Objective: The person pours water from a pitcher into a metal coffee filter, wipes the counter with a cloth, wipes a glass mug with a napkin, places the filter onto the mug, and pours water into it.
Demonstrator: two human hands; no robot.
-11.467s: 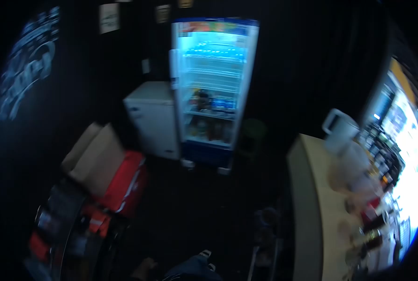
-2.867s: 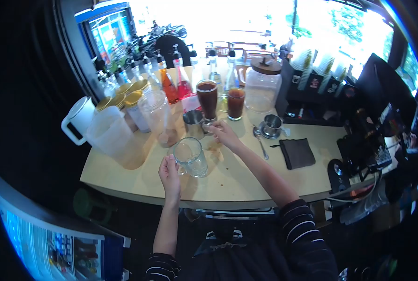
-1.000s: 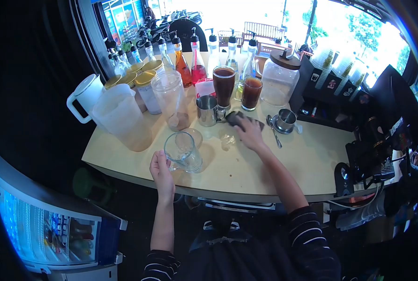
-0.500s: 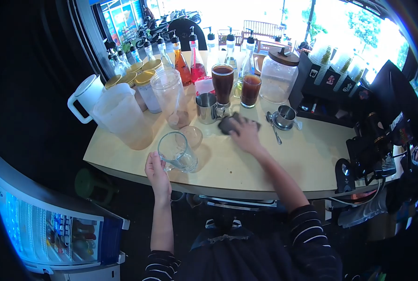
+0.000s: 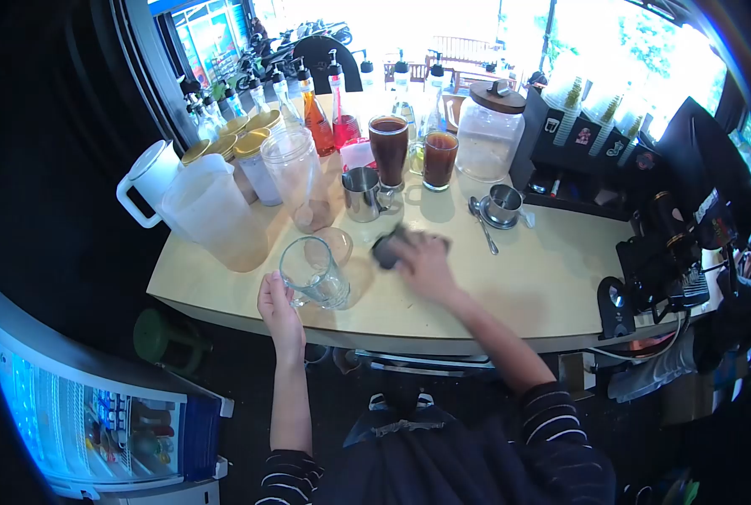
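Observation:
My left hand [image 5: 279,308] is closed on the handle of a clear glass mug [image 5: 315,276], tilted over the counter's front left part. Under my right hand [image 5: 426,268] a dark folded cloth [image 5: 386,250] is pressed on the wooden counter [image 5: 510,295]; hand and cloth are slightly blurred. Behind the cloth stands a steel pitcher [image 5: 361,195]. Beyond it are a tall glass of dark drink [image 5: 389,151] and a shorter glass of brown drink [image 5: 439,162]. A round clear lid [image 5: 335,246] lies just behind the mug.
Plastic pitchers [image 5: 215,215], gold-lidded jars [image 5: 260,172] and a clear container [image 5: 298,181] crowd the left. Pump bottles [image 5: 316,118] line the back. To the right are a spoon [image 5: 485,229], a metal dripper [image 5: 503,204], a glass jar [image 5: 489,139] and a black cup rack [image 5: 577,160].
My right hand took up the cloth from the counter's right side and has lately moved it toward the front and left. The mug has shifted slightly left, still in my left hand.

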